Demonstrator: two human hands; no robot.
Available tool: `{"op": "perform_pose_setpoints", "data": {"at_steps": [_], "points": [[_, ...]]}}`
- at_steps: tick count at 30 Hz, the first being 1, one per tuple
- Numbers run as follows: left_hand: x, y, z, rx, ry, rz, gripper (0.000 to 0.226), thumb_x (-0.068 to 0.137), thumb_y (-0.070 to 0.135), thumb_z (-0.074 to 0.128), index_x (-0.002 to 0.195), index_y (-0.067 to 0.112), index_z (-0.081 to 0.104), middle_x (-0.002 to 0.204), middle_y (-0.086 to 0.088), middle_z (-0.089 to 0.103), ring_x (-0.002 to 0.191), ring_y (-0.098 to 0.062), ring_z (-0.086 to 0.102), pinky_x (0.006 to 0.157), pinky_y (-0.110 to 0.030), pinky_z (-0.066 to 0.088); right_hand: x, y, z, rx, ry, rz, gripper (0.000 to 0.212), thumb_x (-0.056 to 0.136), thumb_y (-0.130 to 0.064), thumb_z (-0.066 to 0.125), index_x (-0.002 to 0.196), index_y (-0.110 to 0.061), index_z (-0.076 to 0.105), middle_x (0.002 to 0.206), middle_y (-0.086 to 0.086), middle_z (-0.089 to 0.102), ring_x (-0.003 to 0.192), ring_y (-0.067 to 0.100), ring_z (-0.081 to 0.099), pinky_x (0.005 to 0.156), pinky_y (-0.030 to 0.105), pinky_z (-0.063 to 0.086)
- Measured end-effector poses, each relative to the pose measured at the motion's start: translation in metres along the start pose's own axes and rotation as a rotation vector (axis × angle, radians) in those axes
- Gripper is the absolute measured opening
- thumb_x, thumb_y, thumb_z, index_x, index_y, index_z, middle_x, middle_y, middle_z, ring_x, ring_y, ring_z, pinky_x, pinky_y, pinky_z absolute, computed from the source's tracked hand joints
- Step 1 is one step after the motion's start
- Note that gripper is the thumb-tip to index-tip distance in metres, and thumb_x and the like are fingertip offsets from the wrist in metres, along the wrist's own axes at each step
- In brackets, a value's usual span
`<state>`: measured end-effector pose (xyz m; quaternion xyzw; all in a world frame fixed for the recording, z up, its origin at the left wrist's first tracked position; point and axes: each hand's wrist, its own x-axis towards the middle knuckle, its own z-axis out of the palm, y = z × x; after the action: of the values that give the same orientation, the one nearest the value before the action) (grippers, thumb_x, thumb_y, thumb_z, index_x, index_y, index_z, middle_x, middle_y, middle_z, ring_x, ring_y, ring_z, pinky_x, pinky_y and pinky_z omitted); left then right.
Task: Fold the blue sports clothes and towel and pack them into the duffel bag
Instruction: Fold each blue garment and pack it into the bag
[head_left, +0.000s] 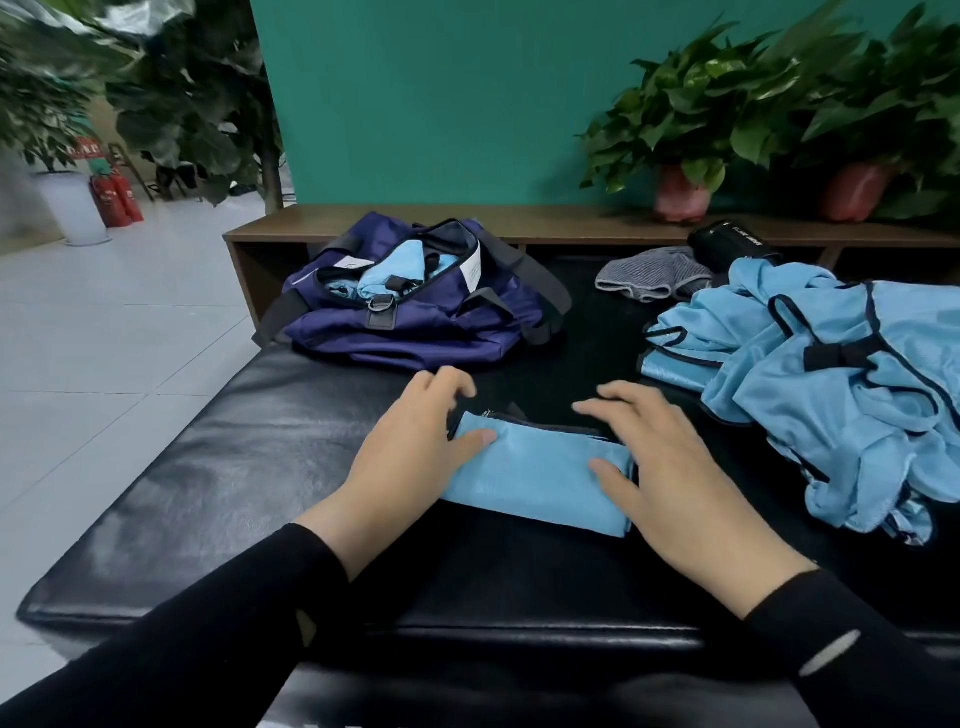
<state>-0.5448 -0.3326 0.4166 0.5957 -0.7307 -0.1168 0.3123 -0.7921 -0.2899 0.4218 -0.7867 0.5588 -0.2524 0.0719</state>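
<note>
Bag (415, 306) sits unzipped at eleven o'clock, blue cloth already inside. Left hand (415, 441) and right hand (670, 467) lie with relaxed fingers on the ends of the folded garment (535, 473), gripping nothing. Best to press flat before lifting. Unfolded clothes (841, 389) wait at two o'clock.

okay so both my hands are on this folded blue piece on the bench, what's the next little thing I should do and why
Probably grip the folded blue piece at both ends and lift it toward the duffel bag. It already looks compact, your left hand and right hand sit at its two ends, and the bag stands open with blue cloth inside. The blue pile on the right still waits.
</note>
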Motion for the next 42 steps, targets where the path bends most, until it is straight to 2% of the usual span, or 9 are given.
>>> {"op": "perform_pose_setpoints", "data": {"at_steps": [4, 7, 11, 18, 25, 29, 32, 38, 42], "points": [[0.005, -0.006, 0.005, 0.145, -0.111, 0.165, 0.019, 0.104, 0.037, 0.051, 0.112, 0.038, 0.068, 0.121, 0.023, 0.053, 0.117, -0.003, 0.045, 0.095, -0.03, 0.023, 0.006, 0.008, 0.003, 0.151, -0.227, 0.022, 0.042, 0.106, -0.02, 0.041, 0.138, -0.043, 0.056, 0.15, -0.031, 0.039, 0.139, -0.011, 0.03, 0.123, 0.029, 0.023], [0.011, -0.013, 0.007, 0.048, -0.151, 0.119, 0.022, 0.103, 0.04, 0.05, 0.11, 0.04, 0.071, 0.117, 0.027, 0.06, 0.115, 0.002, 0.047, 0.108, -0.036, 0.028, 0.017, 0.006, -0.005, 0.257, -0.225, 0.121, 0.026, 0.1, -0.044, 0.053, 0.114, -0.035, 0.072, 0.127, -0.02, 0.066, 0.122, 0.002, 0.057, 0.109, 0.028, 0.043], [0.01, -0.017, 0.006, -0.042, -0.143, 0.118, 0.022, 0.101, 0.041, 0.053, 0.114, 0.039, 0.07, 0.115, 0.03, 0.062, 0.115, 0.009, 0.05, 0.111, -0.041, 0.034, 0.04, -0.003, -0.009, 0.132, -0.313, 0.151, 0.038, 0.077, -0.07, 0.065, 0.106, -0.047, 0.059, 0.113, -0.018, 0.063, 0.1, 0.003, 0.062, 0.091, 0.032, 0.052], [0.001, -0.02, -0.006, -0.227, 0.096, -0.13, 0.032, 0.097, 0.038, 0.062, 0.128, 0.032, 0.063, 0.115, 0.018, 0.064, 0.108, 0.004, 0.059, 0.094, -0.011, 0.042, 0.059, -0.017, -0.015, 0.106, -0.544, 0.2, 0.045, 0.071, -0.058, 0.079, 0.11, -0.038, 0.066, 0.103, -0.016, 0.071, 0.089, 0.003, 0.069, 0.089, 0.034, 0.057], [-0.022, -0.017, -0.021, -0.904, 0.339, -0.474, 0.023, 0.099, 0.035, 0.062, 0.113, 0.016, 0.065, 0.112, -0.005, 0.071, 0.097, -0.008, 0.072, 0.096, -0.034, 0.055, 0.049, -0.033, 0.0, 0.744, -0.252, 0.298, 0.013, 0.088, -0.022, 0.077, 0.101, -0.022, 0.076, 0.094, -0.003, 0.079, 0.085, 0.017, 0.076, 0.09, 0.043, 0.059], [-0.027, 0.004, -0.026, -1.383, 0.165, -0.699, 0.038, 0.096, 0.039, 0.063, 0.113, 0.005, 0.056, 0.115, -0.022, 0.069, 0.106, -0.029, 0.071, 0.1, -0.041, 0.053, 0.049, -0.051, 0.015, 1.023, -0.113, 0.328, 0.02, 0.091, -0.018, 0.074, 0.11, -0.018, 0.072, 0.102, 0.001, 0.078, 0.094, 0.022, 0.076, 0.096, 0.052, 0.056], [-0.025, 0.008, -0.029, -1.493, -0.083, -0.656, 0.043, 0.1, 0.038, 0.058, 0.127, 0.005, 0.061, 0.117, -0.019, 0.072, 0.11, -0.031, 0.07, 0.099, -0.044, 0.052, 0.049, -0.071, 0.028, 1.05, -0.129, 0.281, 0.023, 0.09, -0.018, 0.076, 0.112, -0.021, 0.071, 0.106, 0.001, 0.077, 0.098, 0.021, 0.075, 0.096, 0.052, 0.056], [-0.013, -0.002, -0.039, -1.459, -0.013, -0.537, 0.034, 0.099, 0.027, 0.062, 0.128, 0.01, 0.065, 0.119, -0.016, 0.072, 0.111, -0.036, 0.069, 0.101, -0.054, 0.052, 0.063, -0.088, 0.036, 1.143, -0.156, 0.379, 0.064, 0.079, -0.031, 0.085, 0.134, -0.031, 0.052, 0.122, -0.002, 0.069, 0.099, 0.013, 0.074, 0.094, 0.041, 0.058], [-0.007, -0.005, -0.041, -1.379, 0.053, -0.483, 0.024, 0.096, 0.022, 0.067, 0.115, 0.008, 0.069, 0.108, -0.016, 0.075, 0.1, -0.035, 0.073, 0.089, -0.05, 0.059, 0.069, -0.097, 0.037, 1.229, -0.253, 0.314, 0.029, 0.092, -0.016, 0.072, 0.12, -0.01, 0.069, 0.112, 0.008, 0.076, 0.104, 0.025, 0.074, 0.095, 0.046, 0.057]]}}
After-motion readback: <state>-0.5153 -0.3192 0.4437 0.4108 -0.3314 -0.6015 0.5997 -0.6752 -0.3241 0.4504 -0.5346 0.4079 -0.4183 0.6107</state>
